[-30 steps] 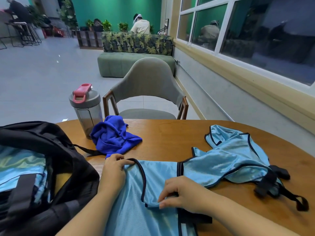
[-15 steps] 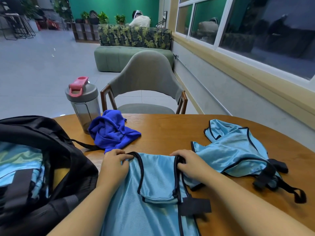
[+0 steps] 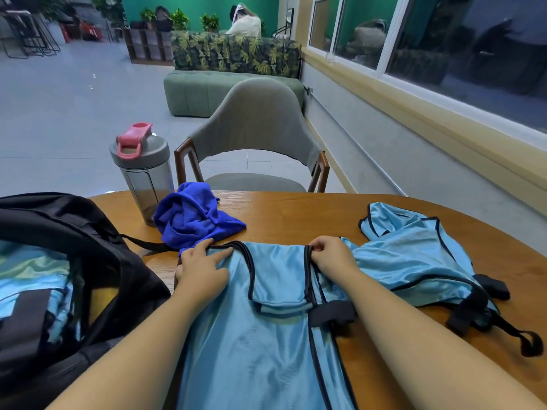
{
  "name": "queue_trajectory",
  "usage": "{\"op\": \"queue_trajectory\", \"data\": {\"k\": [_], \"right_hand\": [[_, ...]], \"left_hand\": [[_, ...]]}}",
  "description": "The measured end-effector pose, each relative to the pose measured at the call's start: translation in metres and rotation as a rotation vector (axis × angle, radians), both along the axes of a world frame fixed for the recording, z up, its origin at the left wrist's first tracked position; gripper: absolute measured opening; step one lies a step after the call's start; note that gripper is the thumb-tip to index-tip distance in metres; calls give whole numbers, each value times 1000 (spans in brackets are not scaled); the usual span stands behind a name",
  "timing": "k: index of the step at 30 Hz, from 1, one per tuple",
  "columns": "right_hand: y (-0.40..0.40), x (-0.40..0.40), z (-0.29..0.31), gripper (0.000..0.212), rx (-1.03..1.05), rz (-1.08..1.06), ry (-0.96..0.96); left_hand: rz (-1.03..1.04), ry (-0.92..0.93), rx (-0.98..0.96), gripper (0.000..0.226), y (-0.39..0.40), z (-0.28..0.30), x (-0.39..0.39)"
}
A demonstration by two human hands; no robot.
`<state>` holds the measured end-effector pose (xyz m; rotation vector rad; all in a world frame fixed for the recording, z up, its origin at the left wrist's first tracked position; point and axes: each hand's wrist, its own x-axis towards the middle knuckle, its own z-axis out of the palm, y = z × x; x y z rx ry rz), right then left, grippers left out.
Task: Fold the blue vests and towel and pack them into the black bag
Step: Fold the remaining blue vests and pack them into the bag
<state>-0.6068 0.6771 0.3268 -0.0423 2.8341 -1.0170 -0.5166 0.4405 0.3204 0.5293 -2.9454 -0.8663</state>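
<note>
We see a light-blue vest [image 3: 266, 335] flat on the wooden table [image 3: 310, 214] in front. Left hand [image 3: 202, 269] presses its left shoulder strap, fingers fairly straight. Right hand [image 3: 331, 255] pinches the right strap's black trim. Second vest [image 3: 420, 255] crumpled just right. Blue towel [image 3: 192, 217] bunched beside shaker bottle [image 3: 145, 173]. Black bag [image 3: 59, 276] open at left, blue fabric inside.
</note>
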Motion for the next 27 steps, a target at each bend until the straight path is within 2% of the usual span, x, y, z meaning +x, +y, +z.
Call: {"op": "queue_trajectory", "data": {"k": [5,7,11,12,13,16,18,19,22,27], "right_hand": [[-4,-9,2,11,-90,-83,-38],[-5,-13,3,15,-115,-109,-43],[-3,-16,11,22,-246,-98,-158],[-3,-15,18,24,-250,-82,-192],[-2,-15,25,26,-213,-57,-210],[-4,-23,40,27,60,93,-101],[-11,-24,44,29,150,202,-19],[-16,-24,44,34,163,257,-2],[-30,-21,43,52,248,396,-47],[-45,-23,40,56,528,473,-85]], "left_hand": [[4,-3,-8,61,-3,3,-8],[-1,43,-28,57,-6,-2,-8],[13,312,4,37,-8,-9,0],[-55,381,-37,32,-5,-8,4],[-193,413,-81,32,1,-6,10],[-663,306,-210,52,27,-7,36],[-809,290,-342,57,43,-8,51],[-852,250,-368,60,49,-7,57],[-913,95,-273,70,56,-9,64],[-897,148,-344,68,56,-18,67]]}}
